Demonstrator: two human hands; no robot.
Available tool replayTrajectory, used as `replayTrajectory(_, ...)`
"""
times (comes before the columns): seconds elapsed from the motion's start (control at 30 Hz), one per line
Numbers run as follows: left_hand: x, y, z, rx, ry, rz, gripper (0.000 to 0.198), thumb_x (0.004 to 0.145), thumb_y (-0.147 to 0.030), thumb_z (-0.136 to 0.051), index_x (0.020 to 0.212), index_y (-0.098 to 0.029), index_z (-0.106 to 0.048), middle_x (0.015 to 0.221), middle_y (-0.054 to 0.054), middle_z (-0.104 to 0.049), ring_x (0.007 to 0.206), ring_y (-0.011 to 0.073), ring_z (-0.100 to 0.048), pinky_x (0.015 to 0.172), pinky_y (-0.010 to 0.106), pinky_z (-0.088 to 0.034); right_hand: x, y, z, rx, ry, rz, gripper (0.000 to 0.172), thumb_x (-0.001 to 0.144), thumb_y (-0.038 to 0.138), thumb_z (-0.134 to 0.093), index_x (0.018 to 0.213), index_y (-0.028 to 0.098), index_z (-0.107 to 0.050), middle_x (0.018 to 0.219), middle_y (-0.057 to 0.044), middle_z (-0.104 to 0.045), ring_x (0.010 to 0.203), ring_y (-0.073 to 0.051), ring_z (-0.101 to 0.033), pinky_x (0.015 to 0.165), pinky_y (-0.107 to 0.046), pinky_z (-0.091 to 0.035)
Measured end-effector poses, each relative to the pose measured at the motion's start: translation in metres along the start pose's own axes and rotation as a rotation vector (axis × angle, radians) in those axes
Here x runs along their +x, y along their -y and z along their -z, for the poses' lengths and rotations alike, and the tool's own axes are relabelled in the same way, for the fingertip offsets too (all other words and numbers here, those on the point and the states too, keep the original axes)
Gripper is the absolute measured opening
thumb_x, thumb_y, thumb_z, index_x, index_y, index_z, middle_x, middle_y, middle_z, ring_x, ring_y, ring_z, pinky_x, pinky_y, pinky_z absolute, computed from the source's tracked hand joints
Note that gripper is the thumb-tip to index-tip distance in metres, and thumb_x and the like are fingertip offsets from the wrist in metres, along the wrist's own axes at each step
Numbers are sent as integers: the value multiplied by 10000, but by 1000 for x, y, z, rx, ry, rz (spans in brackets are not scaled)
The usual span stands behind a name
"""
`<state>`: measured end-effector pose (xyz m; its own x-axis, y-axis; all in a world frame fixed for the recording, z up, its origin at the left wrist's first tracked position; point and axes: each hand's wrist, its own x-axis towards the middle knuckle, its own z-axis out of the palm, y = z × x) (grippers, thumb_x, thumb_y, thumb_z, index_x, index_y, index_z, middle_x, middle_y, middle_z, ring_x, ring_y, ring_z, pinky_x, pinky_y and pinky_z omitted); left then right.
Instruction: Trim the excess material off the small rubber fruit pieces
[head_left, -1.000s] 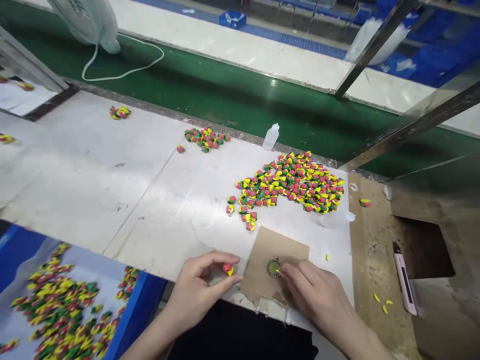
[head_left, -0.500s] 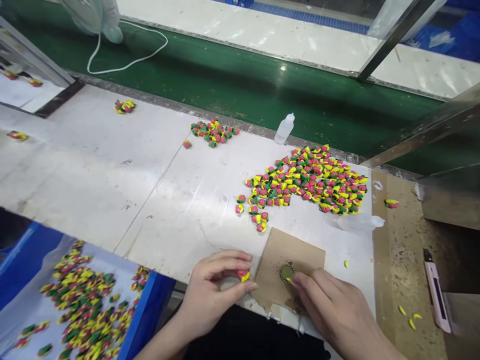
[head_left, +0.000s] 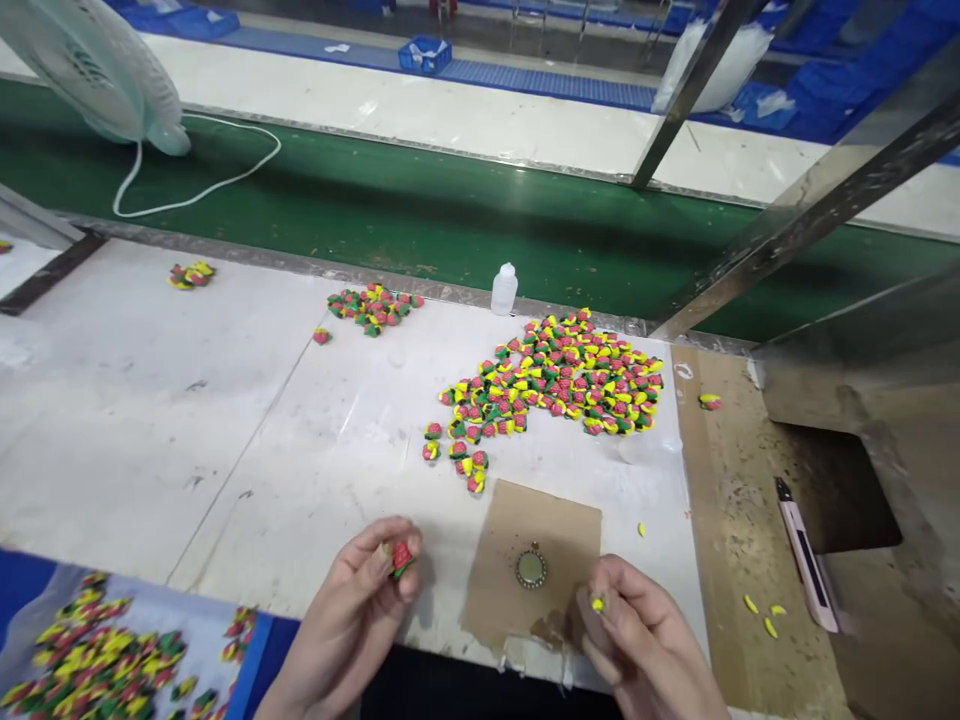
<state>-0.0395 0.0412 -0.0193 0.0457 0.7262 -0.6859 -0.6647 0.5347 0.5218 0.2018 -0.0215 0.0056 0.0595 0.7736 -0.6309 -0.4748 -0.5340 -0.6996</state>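
Observation:
My left hand [head_left: 360, 610] pinches a small red berry-shaped piece [head_left: 401, 556] with green at its lower edge, between thumb and fingers. In my right hand [head_left: 637, 630], the fingertips close on a tiny yellow banana piece [head_left: 598, 605]; only its end shows. Between the hands lies a square of brown cardboard [head_left: 499, 530] on the white table. A round metal cap-like disc [head_left: 531, 568] with a beaded rim rests on the cardboard, touched by neither hand.
A large heap of red, yellow and green fruit pieces [head_left: 570, 370] covers the table ahead, with smaller piles to the left. An upright plastic bottle [head_left: 505, 290] stands behind it. At right are a pink utility knife [head_left: 806, 560] and loose yellow bananas [head_left: 771, 627]. A lined blue bin [head_left: 259, 660] sits lower left.
My right hand has drawn back from the metal disc, still pinching the banana piece. My left hand has moved away from the cardboard and turned the berry piece. The camera view has shifted.

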Motion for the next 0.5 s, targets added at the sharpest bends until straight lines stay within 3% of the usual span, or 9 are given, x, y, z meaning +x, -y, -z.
replayTrajectory(0.07, 0, 3, -5, -41, 42, 12, 408, 449, -264, -1106, 764, -206, -853, 679, 17, -783, 502, 78, -669, 500, 125, -571, -4, 4, -5, 131, 69, -108, 554, 700, 634, -963, 803, 194, -644, 621, 114, -293, 553, -66, -148, 502, -204, -160)
replayTrajectory(0.17, 1, 10, -11, -116, 12, 11, 399, 381, -229, -1116, 644, -199, -817, 671, 25, -800, 480, 76, -680, 488, 116, -578, -8, 7, -9, 201, 149, -239, 563, 692, 609, -981, 789, 201, -606, 601, 132, -263, 532, -55, -113, 481, -193, -117)
replayTrajectory(0.23, 1, 14, -14, -155, -22, -5, 405, 345, -260, -1121, 601, -193, -813, 643, 37, -803, 450, 66, -663, 470, 107, -567, -11, 6, -11, 205, 181, -279, 572, 689, 622, -977, 807, 209, -600, 589, 137, -255, 531, -58, -117, 482, -190, -122)
replayTrajectory(0.3, -2, 19, -15, -132, 5, -14, 367, 415, -294, -1113, 621, -183, -830, 656, 57, -817, 450, 64, -663, 477, 107, -570, -13, 3, -11, 167, 183, -257, 578, 696, 663, -953, 820, 213, -612, 585, 132, -266, 534, -65, -138, 488, -198, -150)
replayTrajectory(0.4, -13, 27, -12, -14, 166, -18, 293, 599, -264, -1062, 817, -196, -880, 725, 66, -848, 463, 79, -700, 500, 121, -589, -15, -4, -7, -31, 151, -25, 533, 822, 709, -833, 807, 205, -660, 595, 106, -308, 542, -78, -207, 519, -231, -208)
replayTrajectory(0.5, -26, 35, -11, 84, 373, -47, 353, 636, -129, -1032, 929, -253, -878, 878, 47, -889, 592, 126, -800, 596, 140, -634, -15, -6, 1, -371, 131, 400, 373, 1004, 557, -700, 828, 228, -715, 633, 63, -406, 548, -103, -371, 529, -242, -294)
